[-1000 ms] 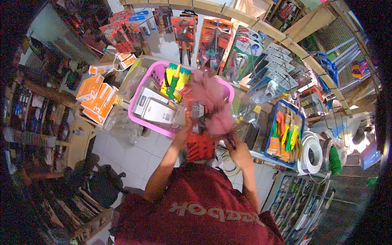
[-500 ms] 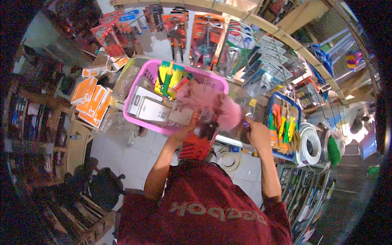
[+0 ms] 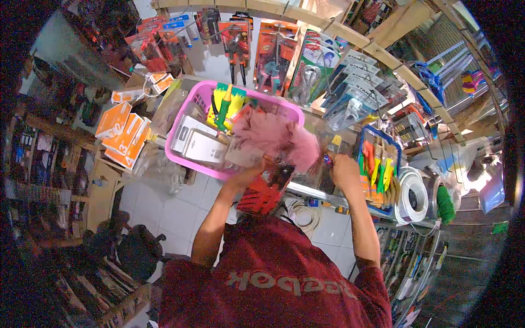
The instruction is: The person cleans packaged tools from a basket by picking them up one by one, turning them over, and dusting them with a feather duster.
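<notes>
My right hand [image 3: 343, 170] is closed around the handle of a pink feather duster [image 3: 273, 134], right of the basket. The fluffy head lies over the right part of a pink plastic basket [image 3: 170, 139]. My left hand [image 3: 246, 179] is at the basket's front edge, its fingers closed on a red and black package [image 3: 261, 195]; the duster partly hides the fingertips. Inside the basket are a white box [image 3: 205, 147], a green and yellow tool [image 3: 223, 112] and yellow-green packaging [image 3: 236, 101].
A blue tray [image 3: 363, 139] of paint brushes and a white cable coil [image 3: 411, 195] stand to the right. Orange boxes [image 3: 128, 136] are stacked left. Carded pliers [image 3: 236, 49] and other packs hang behind the basket from a wooden rail [image 3: 306, 12].
The duster head has shifted slightly left over the basket and package. Both hands keep their holds. The view has moved a little.
</notes>
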The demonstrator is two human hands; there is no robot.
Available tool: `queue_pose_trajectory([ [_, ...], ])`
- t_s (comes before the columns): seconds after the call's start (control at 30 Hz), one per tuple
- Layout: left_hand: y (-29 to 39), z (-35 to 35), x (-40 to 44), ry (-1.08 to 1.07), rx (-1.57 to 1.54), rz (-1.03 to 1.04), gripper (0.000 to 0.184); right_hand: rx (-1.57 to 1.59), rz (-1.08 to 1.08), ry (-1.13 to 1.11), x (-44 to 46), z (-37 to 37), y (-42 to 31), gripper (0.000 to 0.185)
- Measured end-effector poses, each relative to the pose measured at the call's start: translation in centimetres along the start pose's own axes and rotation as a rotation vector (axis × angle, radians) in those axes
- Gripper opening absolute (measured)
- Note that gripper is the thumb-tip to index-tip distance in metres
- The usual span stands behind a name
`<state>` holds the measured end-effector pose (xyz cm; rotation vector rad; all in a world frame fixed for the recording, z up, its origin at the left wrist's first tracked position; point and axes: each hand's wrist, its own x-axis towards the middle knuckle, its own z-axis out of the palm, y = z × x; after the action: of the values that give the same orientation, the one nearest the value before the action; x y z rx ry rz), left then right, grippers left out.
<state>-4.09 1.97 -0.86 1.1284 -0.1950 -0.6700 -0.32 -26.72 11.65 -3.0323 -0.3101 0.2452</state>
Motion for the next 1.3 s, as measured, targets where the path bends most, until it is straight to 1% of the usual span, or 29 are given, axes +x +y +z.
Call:
queue_pose_trajectory([
  [0.03,0.0,-0.4,0.2,-0.024,0.086,0.041,0.066,-0.005,-0.023,0.022,0.0,0.2,0.7,0.033],
  [0.1,-0.6,-0.2,0.0,0.071,0.016,0.075,0.065,-0.019,-0.081,0.06,-0.5,1.1,4.1,0.032],
  [0.13,-0.5,-0.1,-0.3,0.075,-0.042,0.048,0.065,-0.006,-0.058,0.086,-1.2,1.3,5.6,0.029],
  [0.17,-0.4,0.0,-0.5,0.081,-0.1,0.021,0.065,-0.015,-0.019,0.036,-1.8,1.3,6.6,0.029],
  [0.2,0.4,0.1,-0.9,0.039,-0.177,-0.048,0.066,-0.026,0.018,-0.013,-2.4,1.0,7.4,0.028],
  [0.23,0.7,0.2,-1.2,0.041,-0.174,-0.069,0.066,-0.036,0.057,-0.063,-2.6,0.9,7.9,0.028],
  [0.27,0.9,0.3,-1.4,0.042,-0.17,-0.089,0.066,-0.056,0.04,-0.039,-2.2,1.6,8.1,0.027],
  [0.33,1.0,0.4,-1.3,0.029,-0.173,-0.109,0.066,-0.09,0.024,0.01,-1.8,2.8,7.5,0.027],
  [0.37,1.1,0.3,-1.2,0.027,-0.162,-0.107,0.066,-0.076,0.025,-0.009,-1.5,3.2,7.1,0.028],
  [0.43,1.1,0.3,-1.0,0.02,-0.14,-0.089,0.066,-0.05,0.036,-0.045,-0.6,1.2,2.5,0.03],
  [0.5,1.1,0.3,-0.9,0.02,-0.119,-0.073,0.066,-0.06,0.016,-0.002,-0.6,1.3,2.0,0.03],
  [0.57,1.0,0.2,-0.9,0.036,-0.077,-0.059,0.066,-0.026,0.008,0.048,-1.0,1.3,2.8,0.03],
  [0.63,0.7,0.2,-1.0,0.067,-0.013,-0.054,0.066,0.052,0.009,0.096,-3.3,1.5,6.2,0.03],
  [0.7,0.6,0.2,-1.1,0.097,0.095,-0.053,0.067,-0.024,0.009,0.001,-4.8,2.2,9.3,0.018],
  [0.73,0.7,0.3,-1.1,0.115,0.265,-0.024,0.067,-0.058,0.01,-0.045,-4.9,2.4,9.8,0.017],
  [0.77,0.8,0.4,-0.9,0.06,0.15,0.004,0.066,-0.057,0.017,-0.018,-4.6,3.0,9.7,0.018],
  [0.83,1.0,0.7,-0.9,-0.008,0.088,-0.011,0.066,-0.046,0.047,0.04,-4.4,4.2,8.6,0.03],
  [0.87,1.2,0.8,-0.8,-0.037,0.067,-0.021,0.065,-0.038,0.014,0.044,-3.4,5.1,8.0,0.03],
  [0.9,1.4,0.8,-0.7,-0.059,0.05,-0.03,0.065,-0.033,0.12,-0.038,-3.3,2.6,4.0,0.033],
  [0.97,1.7,1.0,-0.8,-0.063,0.013,-0.033,0.064,-0.032,0.011,0.07,-3.4,2.6,1.3,0.037],
  [1.03,2.0,1.2,-1.2,-0.023,-0.058,-0.008,0.063,0.016,0.025,0.101,-4.3,1.3,0.7,0.036],
  [1.07,2.1,1.6,-1.7,0.031,-0.127,0.019,0.063,0.038,0.026,0.114,-4.9,0.8,0.5,0.035],
  [1.17,2.5,3.2,-2.8,0.167,-0.349,0.115,0.062,0.079,0.056,0.126,-6.9,0.1,2.5,0.033],
  [1.27,2.9,4.6,-3.1,0.26,-0.556,0.21,0.061,0.247,0.014,0.015,-8.1,-0.3,2.6,0.028],
  [1.3,3.0,5.0,-3.1,0.29,-0.613,0.234,0.06,0.376,-0.039,0.094,-8.3,0.0,1.8,0.028],
])
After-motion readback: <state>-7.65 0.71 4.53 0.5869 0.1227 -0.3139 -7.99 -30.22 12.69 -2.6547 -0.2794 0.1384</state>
